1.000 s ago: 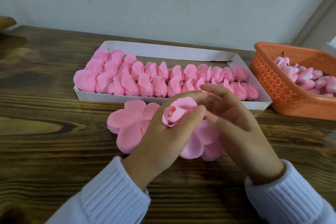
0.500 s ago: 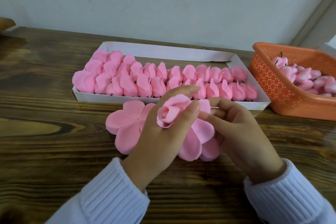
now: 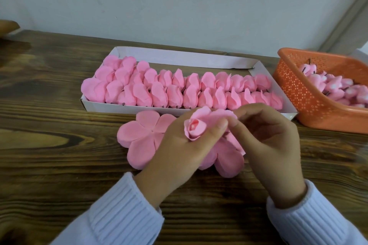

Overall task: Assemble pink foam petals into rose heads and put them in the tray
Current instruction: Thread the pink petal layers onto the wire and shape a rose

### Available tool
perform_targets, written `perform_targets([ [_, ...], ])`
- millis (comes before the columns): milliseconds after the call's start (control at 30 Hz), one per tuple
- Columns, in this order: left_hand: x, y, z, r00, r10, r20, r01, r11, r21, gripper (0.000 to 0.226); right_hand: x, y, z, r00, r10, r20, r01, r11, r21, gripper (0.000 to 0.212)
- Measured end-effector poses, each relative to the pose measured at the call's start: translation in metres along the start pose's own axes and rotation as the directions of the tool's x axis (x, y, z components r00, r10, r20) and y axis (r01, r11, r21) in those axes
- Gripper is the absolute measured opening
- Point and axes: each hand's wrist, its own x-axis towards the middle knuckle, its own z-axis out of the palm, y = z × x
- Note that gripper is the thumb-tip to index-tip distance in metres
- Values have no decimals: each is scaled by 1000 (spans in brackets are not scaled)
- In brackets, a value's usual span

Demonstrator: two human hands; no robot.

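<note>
Now rose head (image 3: 196, 127) in left hand (image 3: 179, 153)

One tray (image 3: 179, 56), one basket (image 3: 298, 95), two hands (image 3: 179, 151) (image 3: 272, 145), two petal cutouts (image 3: 143, 135) (image 3: 229, 160).

Worktop (image 3: 49, 165): dark wood, heavy grain. Wall (image 3: 179, 2) behind: plain, pale. Orange perforated basket (image 3: 294, 89) on worktop, right edge. Brown object (image 3: 8, 26) far left, cut off, unidentified.

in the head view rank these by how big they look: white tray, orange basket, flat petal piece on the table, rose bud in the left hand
1. white tray
2. orange basket, partly cut off by the frame, so unsure
3. flat petal piece
4. rose bud, gripped by the left hand
</note>
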Motion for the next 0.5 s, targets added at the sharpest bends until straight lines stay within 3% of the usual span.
perform_targets([
  [267,0,-1,0,997,5,78,-5,1000,5,10,0,-4,0,999,-49,15,47,992,116,10],
  [400,1,-1,-1,998,37,41,-38,999,12,19,1,-2,1,997,27,73,-42,978,206,15],
  [500,2,-3,-2,999,-10,-30,8,998,-66,6,-1,-1,2,984,101,149,-138,956,259,26],
])
